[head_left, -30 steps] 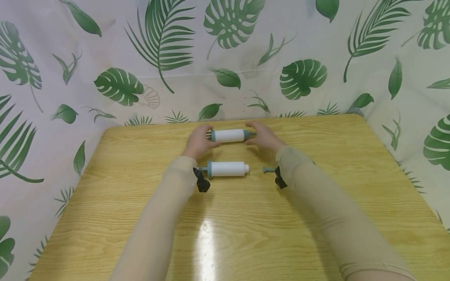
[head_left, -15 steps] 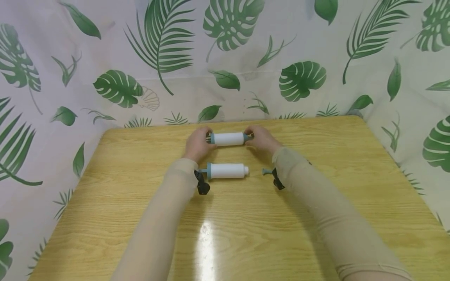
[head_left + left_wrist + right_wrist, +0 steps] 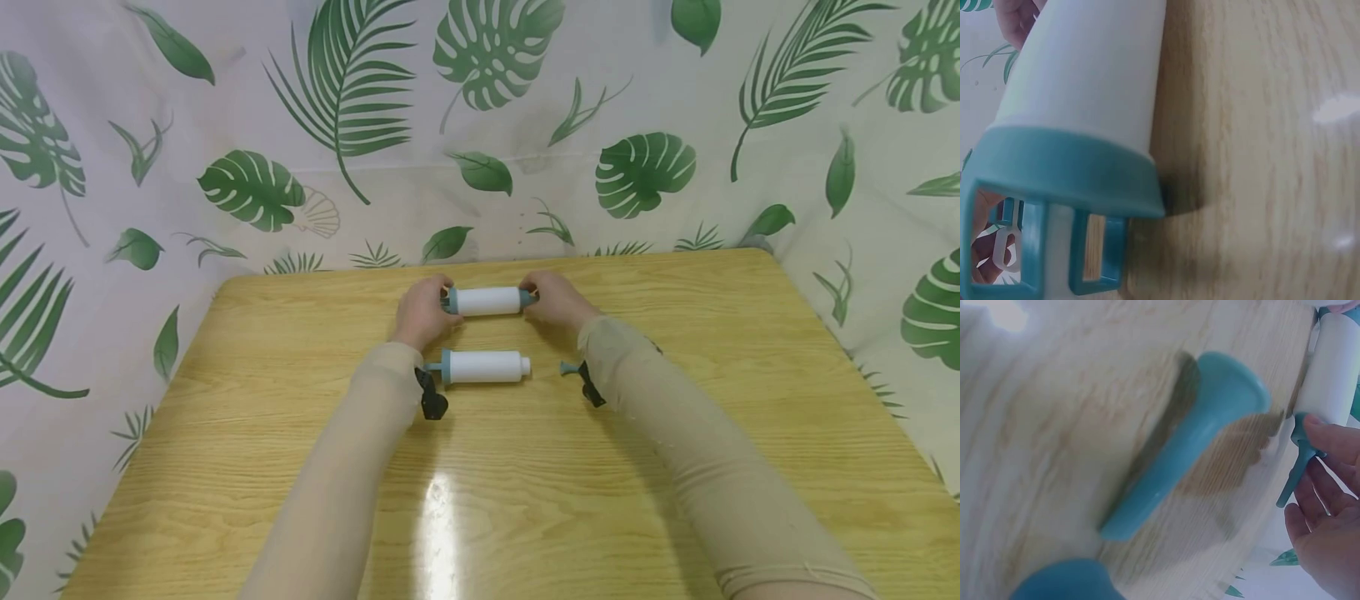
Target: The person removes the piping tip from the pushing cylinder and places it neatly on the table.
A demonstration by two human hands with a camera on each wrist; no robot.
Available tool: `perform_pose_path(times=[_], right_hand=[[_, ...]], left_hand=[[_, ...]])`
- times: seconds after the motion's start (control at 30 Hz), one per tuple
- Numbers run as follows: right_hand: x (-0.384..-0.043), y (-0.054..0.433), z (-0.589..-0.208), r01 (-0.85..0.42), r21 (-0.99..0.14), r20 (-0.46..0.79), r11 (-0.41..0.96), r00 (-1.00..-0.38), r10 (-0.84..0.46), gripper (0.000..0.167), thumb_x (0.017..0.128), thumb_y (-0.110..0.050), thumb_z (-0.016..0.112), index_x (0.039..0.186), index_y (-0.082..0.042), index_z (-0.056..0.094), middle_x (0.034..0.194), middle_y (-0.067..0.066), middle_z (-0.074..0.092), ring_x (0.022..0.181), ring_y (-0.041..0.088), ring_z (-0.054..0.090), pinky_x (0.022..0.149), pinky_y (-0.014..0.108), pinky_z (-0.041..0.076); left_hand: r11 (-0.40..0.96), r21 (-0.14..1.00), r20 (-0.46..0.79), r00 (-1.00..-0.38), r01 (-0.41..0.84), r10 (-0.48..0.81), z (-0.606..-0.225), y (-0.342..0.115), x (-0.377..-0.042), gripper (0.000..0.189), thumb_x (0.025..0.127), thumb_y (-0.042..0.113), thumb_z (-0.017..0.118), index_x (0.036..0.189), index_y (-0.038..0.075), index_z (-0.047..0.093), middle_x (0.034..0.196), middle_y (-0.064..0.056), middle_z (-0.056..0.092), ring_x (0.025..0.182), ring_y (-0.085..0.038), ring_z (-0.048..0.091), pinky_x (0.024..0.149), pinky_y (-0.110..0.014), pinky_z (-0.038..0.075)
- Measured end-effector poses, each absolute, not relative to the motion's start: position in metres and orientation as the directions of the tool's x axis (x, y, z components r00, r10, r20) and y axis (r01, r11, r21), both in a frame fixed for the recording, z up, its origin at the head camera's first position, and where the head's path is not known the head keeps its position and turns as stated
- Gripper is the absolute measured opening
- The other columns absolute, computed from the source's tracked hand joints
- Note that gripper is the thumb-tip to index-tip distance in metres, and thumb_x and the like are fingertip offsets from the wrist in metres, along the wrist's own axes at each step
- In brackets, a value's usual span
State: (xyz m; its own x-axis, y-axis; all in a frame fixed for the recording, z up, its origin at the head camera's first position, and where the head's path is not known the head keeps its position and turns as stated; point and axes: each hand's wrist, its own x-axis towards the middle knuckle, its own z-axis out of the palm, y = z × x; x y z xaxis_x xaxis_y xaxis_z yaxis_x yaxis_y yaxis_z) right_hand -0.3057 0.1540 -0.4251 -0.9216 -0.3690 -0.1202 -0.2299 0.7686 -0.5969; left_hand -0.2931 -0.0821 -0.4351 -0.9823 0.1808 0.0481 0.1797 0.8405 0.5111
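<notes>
A white plunger tube (image 3: pixel 489 302) with teal ends lies crosswise between both hands at the far side of the table. My left hand (image 3: pixel 422 312) holds its left end. There the left wrist view shows a teal framed cap (image 3: pixel 1066 172), fingers partly visible behind the frame. At the other end my right hand (image 3: pixel 555 300) pinches the narrow teal nozzle (image 3: pixel 1300 431), the thumb laid along it. A second white tube (image 3: pixel 486 367) with a teal collar lies nearer, its white tip pointing right. A loose teal flared nozzle (image 3: pixel 1172 456) rests on the wood by the right wrist.
The wooden table (image 3: pixel 510 483) runs back to a leaf-patterned cloth (image 3: pixel 540 167) on the wall. Another teal rounded piece (image 3: pixel 1066 581) shows at the bottom of the right wrist view. Black wrist cameras hang at both cuffs, the left one (image 3: pixel 431 398) beside the nearer tube.
The held tube has come slightly toward me and lower. The right fingers have drawn in closer around the nozzle. The nearer tube and loose nozzle stay put.
</notes>
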Motion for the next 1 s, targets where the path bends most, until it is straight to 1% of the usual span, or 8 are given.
perform_pose_path(times=[0.17,0.4,0.57,0.7,0.83,1.0], right_hand=[[-0.305,0.152,-0.425,-0.235,-0.579,-0.131,0.781,-0.919,-0.373,0.042,0.086,-0.001,0.067,0.125,0.008,0.052,0.125,0.025,0.054,0.115,0.035,0.051,0.097,0.044,0.043],[-0.306,0.152,-0.426,-0.243,-0.573,-0.122,0.783,-0.919,-0.375,0.04,0.086,0.0,0.065,0.124,0.008,0.053,0.123,0.025,0.055,0.113,0.036,0.052,0.096,0.044,0.043],[-0.306,0.153,-0.427,-0.259,-0.57,-0.108,0.779,-0.917,-0.384,0.037,0.087,0.003,0.062,0.122,0.008,0.054,0.12,0.024,0.057,0.113,0.036,0.053,0.095,0.044,0.044],[-0.305,0.154,-0.427,-0.279,-0.568,-0.084,0.775,-0.916,-0.392,0.035,0.085,0.003,0.062,0.119,0.009,0.055,0.118,0.024,0.058,0.111,0.036,0.054,0.094,0.045,0.045],[-0.303,0.155,-0.426,-0.26,-0.598,-0.079,0.758,-0.922,-0.379,0.036,0.085,0.004,0.062,0.12,0.008,0.055,0.117,0.023,0.059,0.109,0.035,0.055,0.093,0.044,0.045],[-0.297,0.158,-0.42,-0.247,-0.662,-0.052,0.708,-0.926,-0.373,0.035,0.087,0.001,0.064,0.121,0.006,0.056,0.117,0.021,0.059,0.107,0.033,0.055,0.093,0.043,0.046]], left_hand=[[0.844,0.504,0.051,-0.982,0.185,0.184,-0.435,-0.083,-0.293,0.058,0.076,0.024,0.082,0.125,0.008,0.056,0.118,-0.009,0.062,0.107,-0.025,0.057,0.091,-0.039,0.045],[0.845,0.5,0.045,-0.98,0.19,0.194,-0.435,-0.083,-0.292,0.055,0.078,0.026,0.081,0.124,0.008,0.057,0.12,-0.008,0.06,0.108,-0.024,0.055,0.091,-0.039,0.045],[0.846,0.488,0.042,-0.973,0.217,0.225,-0.434,-0.084,-0.293,0.055,0.078,0.026,0.081,0.124,0.007,0.058,0.123,-0.008,0.059,0.112,-0.024,0.054,0.094,-0.039,0.044],[0.834,0.5,0.042,-0.968,0.234,0.246,-0.431,-0.085,-0.293,0.055,0.079,0.025,0.08,0.125,0.006,0.057,0.126,-0.007,0.058,0.116,-0.024,0.053,0.097,-0.038,0.043],[0.816,0.526,0.043,-0.966,0.239,0.255,-0.428,-0.086,-0.291,0.055,0.08,0.026,0.078,0.127,0.006,0.056,0.129,-0.007,0.057,0.117,-0.024,0.052,0.097,-0.038,0.042],[0.796,0.545,0.051,-0.958,0.263,0.282,-0.425,-0.091,-0.288,0.054,0.083,0.025,0.076,0.128,0.005,0.055,0.129,-0.008,0.055,0.117,-0.024,0.051,0.097,-0.037,0.043]])
